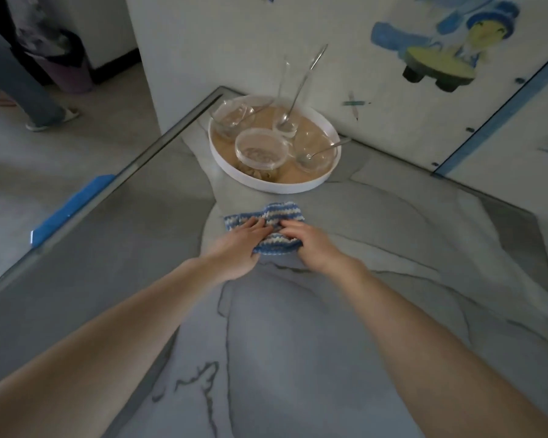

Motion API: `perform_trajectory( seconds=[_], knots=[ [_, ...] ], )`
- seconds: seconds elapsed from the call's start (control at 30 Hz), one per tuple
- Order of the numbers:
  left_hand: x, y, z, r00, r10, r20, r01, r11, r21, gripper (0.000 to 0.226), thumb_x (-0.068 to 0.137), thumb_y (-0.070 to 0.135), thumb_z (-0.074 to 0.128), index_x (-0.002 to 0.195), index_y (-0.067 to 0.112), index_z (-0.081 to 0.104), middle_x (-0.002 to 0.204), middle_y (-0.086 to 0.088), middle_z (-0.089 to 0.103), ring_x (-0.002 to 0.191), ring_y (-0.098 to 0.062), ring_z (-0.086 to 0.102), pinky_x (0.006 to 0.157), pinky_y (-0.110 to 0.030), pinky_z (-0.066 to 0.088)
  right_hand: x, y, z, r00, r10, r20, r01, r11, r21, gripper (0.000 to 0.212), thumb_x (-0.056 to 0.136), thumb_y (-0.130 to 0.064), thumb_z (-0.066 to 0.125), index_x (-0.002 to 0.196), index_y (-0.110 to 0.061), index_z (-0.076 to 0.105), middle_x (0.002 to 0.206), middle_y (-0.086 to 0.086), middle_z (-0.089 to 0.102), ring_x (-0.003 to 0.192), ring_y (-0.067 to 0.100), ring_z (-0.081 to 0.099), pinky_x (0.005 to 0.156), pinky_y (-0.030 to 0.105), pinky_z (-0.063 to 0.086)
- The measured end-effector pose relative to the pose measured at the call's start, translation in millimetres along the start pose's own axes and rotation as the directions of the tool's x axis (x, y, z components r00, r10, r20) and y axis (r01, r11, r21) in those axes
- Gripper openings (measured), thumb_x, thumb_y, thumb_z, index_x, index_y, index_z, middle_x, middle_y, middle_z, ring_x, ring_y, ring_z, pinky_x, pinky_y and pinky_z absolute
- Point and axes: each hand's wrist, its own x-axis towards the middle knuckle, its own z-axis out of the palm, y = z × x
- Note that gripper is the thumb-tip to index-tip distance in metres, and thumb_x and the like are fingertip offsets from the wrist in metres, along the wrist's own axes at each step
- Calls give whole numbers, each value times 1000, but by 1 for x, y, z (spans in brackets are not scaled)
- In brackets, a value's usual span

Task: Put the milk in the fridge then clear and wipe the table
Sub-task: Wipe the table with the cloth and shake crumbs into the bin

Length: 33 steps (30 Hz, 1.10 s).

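Observation:
A blue-and-white striped cloth [282, 213] lies bunched on the grey marble-patterned table [298, 343], just in front of a round white tray [323, 181]. My left hand [241, 245] rests flat on the cloth's left part with its fingers spread over it. My right hand [307, 240] pinches the cloth's right side between curled fingers. The tray holds several clear glass bowls [261, 150], a tall glass [285, 99] and two metal spoons [304, 80]. No milk or fridge is in view.
The tray sits in the table's far corner against a white wall with a blue-and-yellow cartoon drawing [440, 49]. The table's left edge [124, 172] drops to the floor. Another person's legs [29, 90] and a bin [67, 67] stand at the far left.

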Motion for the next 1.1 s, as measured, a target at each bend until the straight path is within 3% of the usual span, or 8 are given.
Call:
perform_trajectory(
  seconds=[0.3,0.47,0.57,0.63,0.7,0.8,0.93,1.1],
  knots=[
    [-20,94,38,981,166,97,-170,985,28,52,95,12,38,144,20,24,155,0,18,143,-15,14,111,-25,12,-95,61,-5,998,63,16,-63,997,39,43,84,12,43,124,1,53,145,16,37,136,24,34,104,14,20],
    [-54,132,69,967,162,196,-179,981,72,53,96,12,37,146,20,20,157,1,10,145,-14,8,111,-25,13,-162,74,6,998,58,-30,-54,991,123,34,90,5,44,123,4,51,141,15,41,134,23,37,88,-6,18],
    [-85,160,89,934,223,278,-260,960,103,52,95,11,39,145,18,22,156,-1,14,144,-15,12,111,-25,14,-216,78,11,997,-50,-50,49,999,-21,43,74,4,38,110,3,63,126,21,56,121,26,52,95,13,34],
    [-101,169,100,909,265,322,-300,952,63,49,94,12,41,142,15,29,152,-3,24,141,-16,21,109,-25,18,-243,83,18,996,-83,-15,83,997,-6,37,59,2,43,84,2,70,95,22,69,89,29,68,78,23,46],
    [-113,179,101,896,282,344,-299,954,-4,40,93,10,41,133,11,42,138,-7,44,127,-15,40,101,-21,30,-257,87,20,993,-112,31,113,993,-17,33,54,0,41,72,-2,68,82,18,70,77,27,67,67,24,45],
    [-111,191,79,893,263,365,-228,964,-138,27,90,2,39,111,4,56,104,-16,62,87,-15,54,79,-18,41,-255,86,2,998,-17,54,18,1000,-22,38,64,-3,34,84,2,65,96,21,67,90,24,61,71,27,39],
    [-79,187,39,961,236,144,-210,962,-174,25,84,-2,45,101,7,59,99,-11,65,85,-18,56,74,-25,42,-224,71,-37,986,141,-85,-124,977,174,33,75,3,41,55,-24,43,61,1,50,77,15,48,56,28,26],
    [-35,170,-10,927,279,-252,-322,936,-146,32,80,3,44,108,6,59,97,-10,62,87,-20,54,76,-29,42,-158,54,-81,927,46,-372,32,979,200,32,70,15,43,80,-9,61,77,15,55,78,19,49,59,26,24]
  ],
)
